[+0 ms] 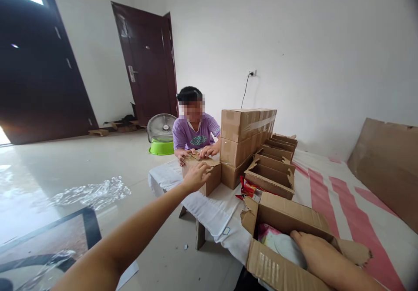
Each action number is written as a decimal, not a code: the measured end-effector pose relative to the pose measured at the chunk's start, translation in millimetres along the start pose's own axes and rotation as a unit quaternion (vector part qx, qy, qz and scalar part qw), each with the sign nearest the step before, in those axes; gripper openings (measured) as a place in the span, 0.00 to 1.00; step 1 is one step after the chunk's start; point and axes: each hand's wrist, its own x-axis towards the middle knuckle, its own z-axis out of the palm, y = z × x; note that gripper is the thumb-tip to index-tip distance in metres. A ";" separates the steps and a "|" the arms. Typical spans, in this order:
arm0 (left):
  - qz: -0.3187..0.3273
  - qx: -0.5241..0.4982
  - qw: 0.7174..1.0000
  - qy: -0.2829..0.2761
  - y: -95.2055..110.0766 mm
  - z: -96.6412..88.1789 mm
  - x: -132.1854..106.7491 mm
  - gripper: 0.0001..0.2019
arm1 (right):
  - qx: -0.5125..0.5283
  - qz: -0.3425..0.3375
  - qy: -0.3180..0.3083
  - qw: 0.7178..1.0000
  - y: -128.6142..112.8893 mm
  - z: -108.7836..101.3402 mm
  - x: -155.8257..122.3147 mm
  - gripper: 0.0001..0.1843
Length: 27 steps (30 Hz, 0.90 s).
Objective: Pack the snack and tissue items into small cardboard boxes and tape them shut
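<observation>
My left hand [197, 177] reaches out to a small cardboard box [211, 182] at the table's far left corner. Its fingers are stretched out at the box's top edge; I cannot tell whether they touch it. Across from me, another person's hands [209, 152] rest on the top of that box. My right hand [313, 249] is down inside an open cardboard box [272, 262] with its flaps spread. Against it lies a pale, soft-looking packet [282, 245] with a pink printed end. The fingertips of my right hand are hidden.
Taped cartons [240, 128] are stacked mid-table. Beside them stands a row of open boxes [271, 173], with a red packet [251, 189] near the closest. A cardboard sheet [385, 169] leans at the right. Clear plastic [94, 193] and a fan [162, 128] are on the floor side.
</observation>
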 end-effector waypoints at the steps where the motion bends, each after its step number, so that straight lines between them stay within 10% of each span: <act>1: 0.006 0.000 1.000 -0.010 7.1 5.3 -1.5 0.15 | 0.000 0.001 -0.007 1.000 -1.5 -1.8 -0.3 0.24; 7: -0.003 0.008 0.999 -0.034 29.4 23.4 -11.8 0.19 | -0.005 0.003 -0.043 0.999 -11.3 -13.7 -2.8 0.21; 16: 0.016 -0.053 0.998 -0.014 64.7 -9.8 -30.1 0.13 | -0.068 -0.025 -0.029 0.997 -15.8 -16.0 -1.0 0.18; 23: 0.292 -0.235 0.926 -0.041 158.5 -38.3 -57.1 0.18 | -0.008 -0.024 0.025 0.999 -21.8 -37.2 -13.2 0.22; 27: 0.346 -0.236 0.900 -0.121 179.7 -33.8 -66.1 0.28 | 0.088 0.005 0.063 0.994 -25.2 -56.0 -26.8 0.23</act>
